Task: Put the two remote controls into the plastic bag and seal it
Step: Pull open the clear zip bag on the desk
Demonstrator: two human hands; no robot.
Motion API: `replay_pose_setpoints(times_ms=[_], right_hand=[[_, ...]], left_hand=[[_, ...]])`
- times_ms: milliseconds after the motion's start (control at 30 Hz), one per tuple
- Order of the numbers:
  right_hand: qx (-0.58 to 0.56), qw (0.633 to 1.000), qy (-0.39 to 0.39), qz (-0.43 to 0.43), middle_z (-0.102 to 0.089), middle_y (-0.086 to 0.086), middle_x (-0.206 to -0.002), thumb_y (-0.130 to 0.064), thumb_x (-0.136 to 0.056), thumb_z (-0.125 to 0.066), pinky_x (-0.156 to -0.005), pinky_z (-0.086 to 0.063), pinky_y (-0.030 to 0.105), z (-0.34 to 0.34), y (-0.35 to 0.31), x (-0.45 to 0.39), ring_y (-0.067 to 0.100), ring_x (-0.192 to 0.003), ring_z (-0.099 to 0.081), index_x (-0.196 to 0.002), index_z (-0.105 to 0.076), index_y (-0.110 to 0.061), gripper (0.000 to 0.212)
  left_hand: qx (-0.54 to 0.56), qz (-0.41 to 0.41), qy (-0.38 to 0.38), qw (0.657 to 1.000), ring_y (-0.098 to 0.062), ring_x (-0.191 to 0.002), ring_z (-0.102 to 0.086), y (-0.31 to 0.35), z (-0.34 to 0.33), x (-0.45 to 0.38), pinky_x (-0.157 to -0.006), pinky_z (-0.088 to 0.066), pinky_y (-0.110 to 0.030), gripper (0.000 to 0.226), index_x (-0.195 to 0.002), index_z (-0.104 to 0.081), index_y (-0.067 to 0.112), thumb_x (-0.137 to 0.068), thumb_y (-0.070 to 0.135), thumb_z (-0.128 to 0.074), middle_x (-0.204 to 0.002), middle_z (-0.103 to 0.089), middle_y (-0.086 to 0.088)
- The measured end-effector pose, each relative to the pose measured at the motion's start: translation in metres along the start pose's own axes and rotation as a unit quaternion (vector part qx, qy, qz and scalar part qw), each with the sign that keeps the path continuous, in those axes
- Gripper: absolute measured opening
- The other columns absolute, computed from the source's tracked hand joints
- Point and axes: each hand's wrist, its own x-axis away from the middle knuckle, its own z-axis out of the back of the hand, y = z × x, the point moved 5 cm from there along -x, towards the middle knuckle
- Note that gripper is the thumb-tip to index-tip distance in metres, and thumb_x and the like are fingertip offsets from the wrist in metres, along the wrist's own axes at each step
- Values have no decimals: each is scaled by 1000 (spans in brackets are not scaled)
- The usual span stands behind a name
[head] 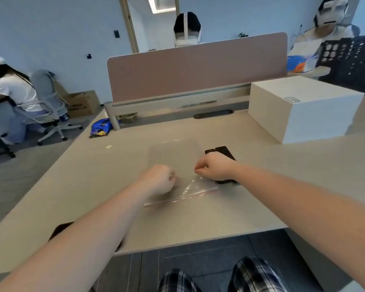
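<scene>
A clear plastic bag (174,157) with a red zip strip lies flat on the beige desk (93,186), its open end toward me. My left hand (158,179) pinches the bag near the zip on the left side. My right hand (214,167) pinches the upper layer on the right and lifts it a little, so the film creases. Two black remote controls (221,151) lie side by side on the desk just right of the bag. My right hand and wrist hide their near ends. Both remotes are outside the bag.
A white box (303,108) stands at the back right of the desk. A pink divider panel (196,66) runs along the far edge. Other people sit behind it and at the left. A dark object (59,228) lies under my left forearm.
</scene>
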Motion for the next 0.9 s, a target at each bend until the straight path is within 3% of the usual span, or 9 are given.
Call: replay_pose_setpoints(times_ms=[167,367,533,700,800,867,900], right_hand=[[20,999,-43,-6,-69,5,-118,-25,-93,-54,-101,-46,34,-11,-3,2,23,-113,-60,-113,-69,-12,27],[52,995,-74,34,-66,0,-123,-47,-84,-65,-100,-46,32,-25,-17,-2,19,-116,-57,-118,-65,-18,45],[162,975,-110,110,-66,4,-115,-53,-87,-56,-88,-52,38,-44,-31,0,28,-108,-59,-111,-66,-20,42],[299,934,-64,184,-68,12,-107,-25,-96,-42,-69,-48,38,-50,-46,7,33,-100,-62,-104,-63,-12,26],[317,932,-77,160,-67,13,-105,-11,-93,-43,-62,-42,35,-55,-44,4,33,-95,-63,-101,-63,-8,22],[278,951,-68,117,-68,12,-102,-10,-92,-44,-61,-42,32,-51,-38,-2,32,-87,-63,-97,-65,-9,21],[229,968,-53,84,-69,12,-101,-11,-92,-45,-62,-43,32,-47,-35,-5,32,-85,-62,-95,-66,-11,21]], left_hand=[[-7,-26,-38,999,-33,-108,-59,4,-14,7,-85,-49,-35,34,-111,-62,19,-95,39,-41,-119,-66,-11],[10,-47,-18,999,-35,-105,-59,7,-19,12,-79,-47,-33,31,-108,-60,14,-95,37,-44,-115,-66,-15],[47,-56,-26,997,-35,-105,-60,0,-24,11,-83,-49,-38,26,-104,-57,13,-93,34,-46,-114,-65,-15],[88,-55,-41,994,-32,-107,-58,-8,-33,9,-88,-50,-39,24,-106,-56,17,-91,33,-46,-117,-63,-10],[115,-38,-26,992,-32,-113,-57,-11,-35,5,-91,-48,-36,29,-114,-57,19,-90,33,-50,-122,-62,-8],[123,-12,44,991,-29,-116,-56,-14,-25,7,-95,-47,-35,35,-121,-58,19,-91,34,-51,-125,-62,-7],[112,-3,115,987,-30,-112,-57,-15,-14,10,-92,-48,-35,32,-115,-62,17,-91,34,-51,-119,-65,-8]])
